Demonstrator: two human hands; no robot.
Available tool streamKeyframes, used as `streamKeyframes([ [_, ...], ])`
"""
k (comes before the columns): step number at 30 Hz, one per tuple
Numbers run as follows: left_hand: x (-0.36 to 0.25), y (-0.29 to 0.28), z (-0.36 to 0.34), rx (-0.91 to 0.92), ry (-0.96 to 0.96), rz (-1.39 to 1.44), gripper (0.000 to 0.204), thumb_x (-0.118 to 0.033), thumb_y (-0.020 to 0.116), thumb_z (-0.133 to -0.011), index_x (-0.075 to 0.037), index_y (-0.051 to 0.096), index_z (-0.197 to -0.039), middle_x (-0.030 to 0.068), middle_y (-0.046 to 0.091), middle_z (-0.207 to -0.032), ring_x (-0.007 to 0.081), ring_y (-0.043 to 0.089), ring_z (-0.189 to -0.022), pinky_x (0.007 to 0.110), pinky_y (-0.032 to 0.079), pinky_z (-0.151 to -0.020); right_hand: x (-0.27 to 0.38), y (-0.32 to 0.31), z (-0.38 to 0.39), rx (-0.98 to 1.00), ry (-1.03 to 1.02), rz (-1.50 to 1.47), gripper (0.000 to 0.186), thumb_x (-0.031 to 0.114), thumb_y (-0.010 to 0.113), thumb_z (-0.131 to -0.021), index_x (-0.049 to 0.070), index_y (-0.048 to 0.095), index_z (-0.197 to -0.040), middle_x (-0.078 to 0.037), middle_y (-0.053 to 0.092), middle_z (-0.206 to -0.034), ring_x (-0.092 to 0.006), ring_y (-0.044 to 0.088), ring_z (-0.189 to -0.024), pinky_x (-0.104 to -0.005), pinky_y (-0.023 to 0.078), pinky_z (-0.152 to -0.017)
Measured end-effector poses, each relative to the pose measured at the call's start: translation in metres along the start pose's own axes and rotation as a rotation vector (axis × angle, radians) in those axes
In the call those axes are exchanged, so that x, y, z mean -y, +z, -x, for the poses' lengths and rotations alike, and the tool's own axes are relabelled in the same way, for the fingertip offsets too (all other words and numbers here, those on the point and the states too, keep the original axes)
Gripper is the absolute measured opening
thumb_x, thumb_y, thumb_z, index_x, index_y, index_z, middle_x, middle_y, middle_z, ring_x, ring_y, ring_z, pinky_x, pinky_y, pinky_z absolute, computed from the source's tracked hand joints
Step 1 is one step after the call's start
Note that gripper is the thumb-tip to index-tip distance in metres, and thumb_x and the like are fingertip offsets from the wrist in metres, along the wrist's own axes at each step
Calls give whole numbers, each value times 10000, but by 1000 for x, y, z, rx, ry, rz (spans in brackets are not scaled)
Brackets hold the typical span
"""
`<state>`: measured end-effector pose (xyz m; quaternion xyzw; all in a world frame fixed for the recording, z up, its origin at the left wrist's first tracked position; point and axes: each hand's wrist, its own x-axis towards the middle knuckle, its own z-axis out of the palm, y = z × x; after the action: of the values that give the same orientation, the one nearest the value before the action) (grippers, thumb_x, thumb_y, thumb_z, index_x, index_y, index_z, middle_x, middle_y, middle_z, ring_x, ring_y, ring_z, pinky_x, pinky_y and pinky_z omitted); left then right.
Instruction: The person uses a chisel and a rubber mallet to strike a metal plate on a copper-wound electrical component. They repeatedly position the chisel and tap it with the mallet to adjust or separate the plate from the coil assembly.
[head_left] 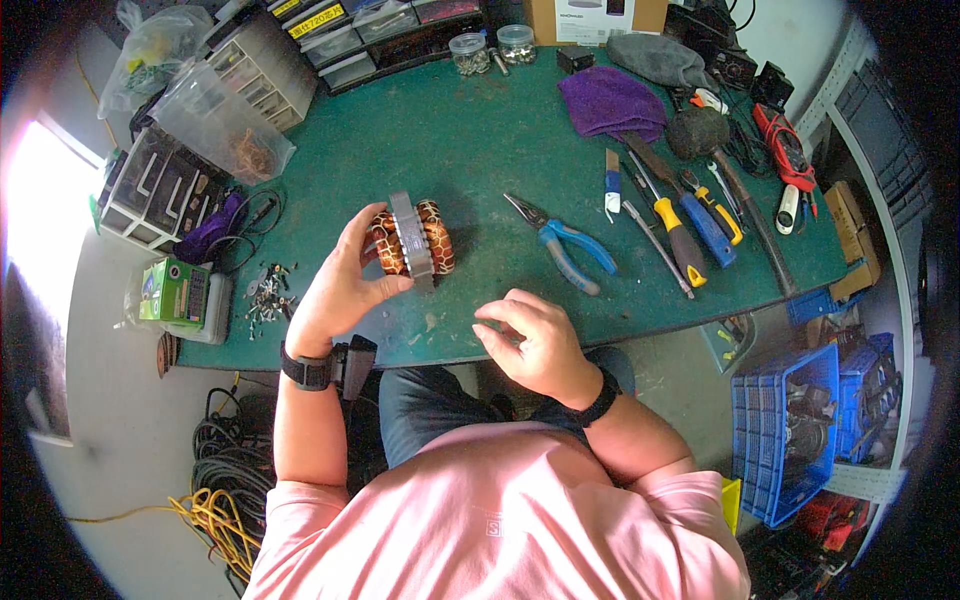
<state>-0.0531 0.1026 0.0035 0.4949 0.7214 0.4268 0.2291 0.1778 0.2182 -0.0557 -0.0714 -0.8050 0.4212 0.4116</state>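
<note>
My left hand [345,275] grips a motor stator [410,238] by its left side, with the thumb below and the fingers above. The stator has a grey metal core ring between two bulging bundles of copper-brown windings laced with pale cord. It is tilted on edge over the green workbench [470,130]; whether it touches the top I cannot tell. To its right my right hand [535,345] hovers at the bench's front edge. Its fingers are loosely bent, thumb apart from the index finger, nothing visible between them. Blue-handled long-nose pliers [565,250] lie beyond that hand.
Screwdrivers [680,240], a utility knife [612,185], a hammer [740,190] and a red meter [780,145] lie at right, near a purple cloth [612,102]. Loose screws [268,295] are scattered at left. Drawer cabinets [160,190] and jars [515,44] line the edges.
</note>
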Motion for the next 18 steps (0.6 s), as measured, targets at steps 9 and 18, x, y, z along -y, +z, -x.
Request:
streamKeyframes([
  [9, 0, 0, 0, 7, -3, 14, 973, -112, 867, -697, -8, 290, -1475, 175, 483, -1383, 258, 484, -1298, 381, 386, -1121, 0, 0, 1, 8, 13, 5, 104, 48, 709, -833, 19, 647, -910, -97, 568, -734, -209, 591, -582, -306, 471, -520],
  [18, -2, 0, 0, 2, 2, -23, 966, -111, 867, -697, -8, 298, -1471, 166, 487, -1380, 264, 493, -1290, 381, 398, -1112, 0, 0, 1, 10, 6, 9, 102, 40, 705, -833, 19, 644, -912, -95, 570, -738, -209, 587, -589, -303, 470, -524],
])
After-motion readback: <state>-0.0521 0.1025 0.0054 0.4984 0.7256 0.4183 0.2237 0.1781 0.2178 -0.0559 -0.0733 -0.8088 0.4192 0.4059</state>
